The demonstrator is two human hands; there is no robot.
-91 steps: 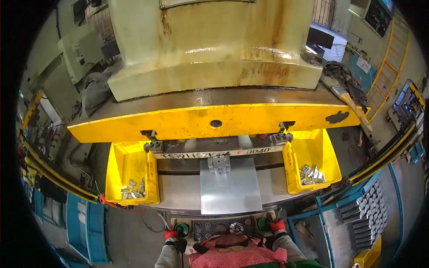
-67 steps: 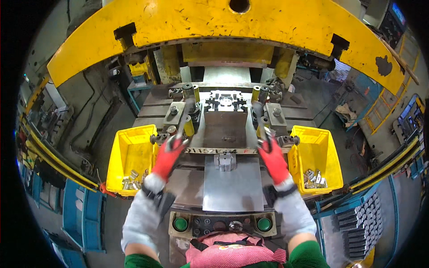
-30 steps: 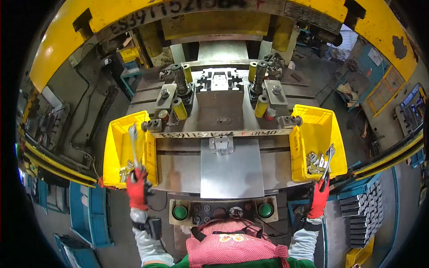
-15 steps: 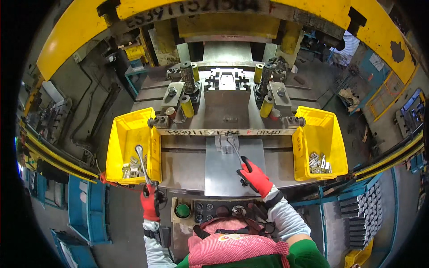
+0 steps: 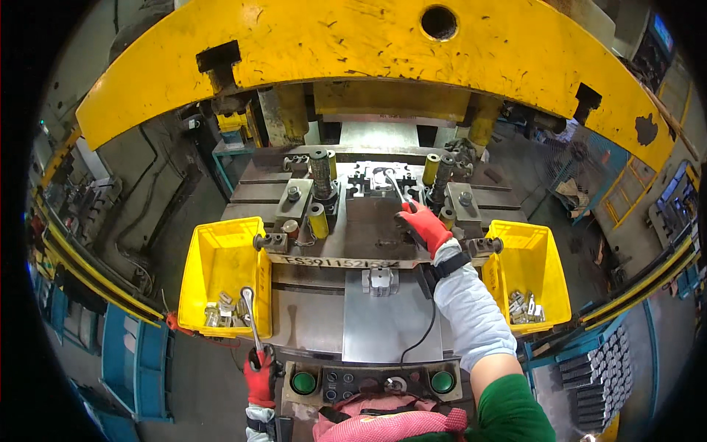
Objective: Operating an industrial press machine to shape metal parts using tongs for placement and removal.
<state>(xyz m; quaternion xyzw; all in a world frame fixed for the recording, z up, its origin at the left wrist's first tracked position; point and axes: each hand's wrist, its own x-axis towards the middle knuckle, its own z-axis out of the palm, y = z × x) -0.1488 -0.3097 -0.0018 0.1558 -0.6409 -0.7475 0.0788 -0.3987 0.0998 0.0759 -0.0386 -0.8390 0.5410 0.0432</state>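
My right hand (image 5: 426, 225), in a red and black glove, reaches into the press and grips a long metal tool with a round end (image 5: 398, 188). The tool's head lies over the bright die (image 5: 372, 179); whether it touches a part there I cannot make out. Lower left, my left hand (image 5: 260, 376) is closed round a similar round-ended metal tool (image 5: 252, 317), pointed upward beside the left yellow bin (image 5: 263, 291). Small silvery metal parts (image 5: 227, 312) lie in that bin. In front of the die, a silvery metal block (image 5: 380, 281) rests at the far edge of a smooth metal plate (image 5: 390, 328).
The yellow press ram (image 5: 331, 51) arches overhead. Dark guide posts (image 5: 321, 174) and yellow cylinders (image 5: 318, 221) flank the die. A right yellow bin (image 5: 563, 283) holds more parts. A control panel with green buttons (image 5: 442, 381) stands near me; a black cable (image 5: 423, 331) hangs by my right arm.
My right hand has moved forward with its tool, from over the metal block to the die. My left hand and its tool sit slightly lower in view, and the whole view has shifted.
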